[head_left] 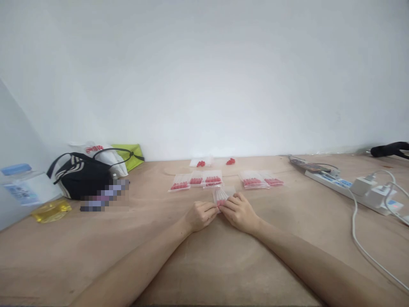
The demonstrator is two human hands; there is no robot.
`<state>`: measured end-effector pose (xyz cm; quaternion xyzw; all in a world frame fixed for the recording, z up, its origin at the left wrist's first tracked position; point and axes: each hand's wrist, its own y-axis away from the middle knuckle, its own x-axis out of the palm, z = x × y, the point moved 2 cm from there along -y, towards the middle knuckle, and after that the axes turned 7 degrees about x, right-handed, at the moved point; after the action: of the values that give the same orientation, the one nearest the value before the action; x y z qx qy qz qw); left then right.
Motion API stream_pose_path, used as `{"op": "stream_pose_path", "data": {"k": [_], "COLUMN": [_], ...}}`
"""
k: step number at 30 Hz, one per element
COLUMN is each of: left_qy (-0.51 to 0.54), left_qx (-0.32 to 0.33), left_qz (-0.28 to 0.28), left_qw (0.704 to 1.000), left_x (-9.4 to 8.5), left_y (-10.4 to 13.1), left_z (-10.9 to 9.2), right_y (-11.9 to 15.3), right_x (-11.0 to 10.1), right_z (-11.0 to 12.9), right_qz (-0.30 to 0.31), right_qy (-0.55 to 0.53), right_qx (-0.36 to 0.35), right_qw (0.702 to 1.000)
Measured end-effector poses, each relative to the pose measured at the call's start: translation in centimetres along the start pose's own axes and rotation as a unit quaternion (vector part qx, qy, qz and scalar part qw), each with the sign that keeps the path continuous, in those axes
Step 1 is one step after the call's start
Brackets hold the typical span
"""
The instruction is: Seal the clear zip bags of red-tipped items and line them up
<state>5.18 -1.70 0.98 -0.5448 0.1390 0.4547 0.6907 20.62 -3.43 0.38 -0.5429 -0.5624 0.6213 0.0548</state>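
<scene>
My left hand and my right hand meet at the middle of the wooden table, both closed on a small clear plastic bag with red pieces in it. The left fingers pinch its near left edge, and the right fingers lie over its right side. Just beyond are more clear bags of red pieces: one at the left, others beside it, and a group to the right. Farther back, loose-looking red pieces lie at a flat bag, with another red cluster to their right.
At the left stand a black bag, a white bag, a green item and a blue-capped container near a yellow packet. A white power strip with chargers, a phone and cables lies right.
</scene>
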Motion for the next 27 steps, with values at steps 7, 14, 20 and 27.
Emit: {"op": "stream_pose_path", "data": {"k": [7, 14, 20, 27], "left_qy": [0.019, 0.033, 0.060, 0.123], "left_qx": [0.002, -0.010, -0.033, -0.042], "left_qz": [0.003, -0.001, 0.013, -0.001], "left_qw": [1.000, 0.999, 0.998, 0.991], "left_x": [-0.2, 0.2, 0.0, -0.3], "left_y": [-0.3, 0.1, 0.1, 0.3], "left_z": [-0.2, -0.1, 0.1, 0.2], "right_y": [0.4, 2.1, 2.8, 2.5], "right_x": [-0.8, -2.1, -2.1, -1.9], "right_z": [-0.3, -2.6, -3.8, -2.5], "right_qz": [-0.004, 0.022, 0.057, 0.089], "right_qy": [0.041, 0.078, 0.070, 0.010], "right_qx": [-0.021, 0.006, 0.020, 0.066], "right_qw": [0.999, 0.997, 0.996, 0.994]}}
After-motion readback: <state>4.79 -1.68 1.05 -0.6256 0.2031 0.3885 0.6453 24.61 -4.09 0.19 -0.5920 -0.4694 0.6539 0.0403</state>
